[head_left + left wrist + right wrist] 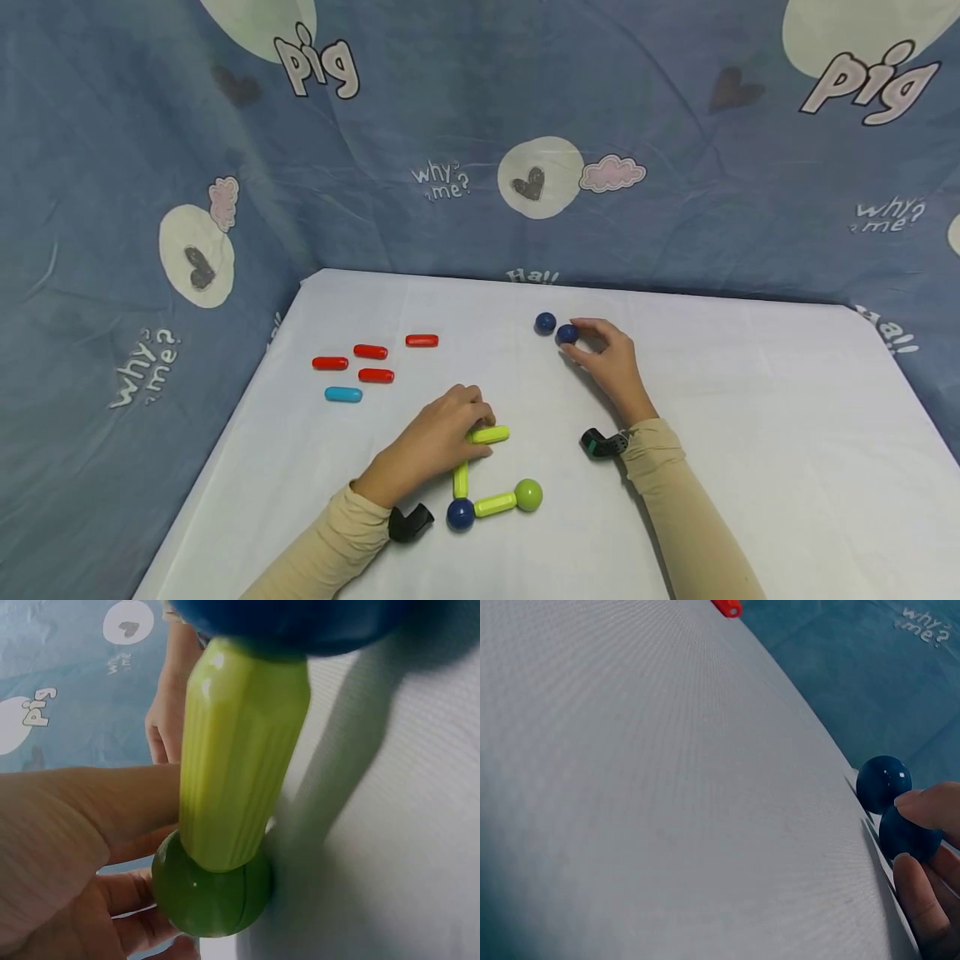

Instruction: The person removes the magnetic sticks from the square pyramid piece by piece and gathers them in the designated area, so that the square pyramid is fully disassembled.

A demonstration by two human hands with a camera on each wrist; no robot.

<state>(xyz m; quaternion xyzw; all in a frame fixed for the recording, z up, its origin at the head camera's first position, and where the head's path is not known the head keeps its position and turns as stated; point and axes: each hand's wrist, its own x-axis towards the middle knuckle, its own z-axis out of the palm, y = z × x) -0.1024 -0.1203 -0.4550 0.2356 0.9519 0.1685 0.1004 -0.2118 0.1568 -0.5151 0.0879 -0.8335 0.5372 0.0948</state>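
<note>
My left hand (446, 429) holds a frame of magnetic-toy-like sticks and balls on the table. Its fingers curl round a green ball (214, 889), which the hand hides in the head view. From there one yellow-green stick (461, 482) runs to a blue ball (461, 515), and another yellow-green stick (492, 434) points right. A third yellow-green stick (495, 504) links the blue ball to a second green ball (528, 495). Farther back, my right hand (611, 367) pinches a dark blue ball (909, 834) between thumb and fingers. Another blue ball (545, 323) sits just left of it.
Several red sticks (371, 352) and one light blue stick (343, 394) lie at the back left of the white table (750, 400). A patterned blue cloth (450, 100) hangs behind the table's far edge. Dark wrist devices (600, 443) sit on both wrists.
</note>
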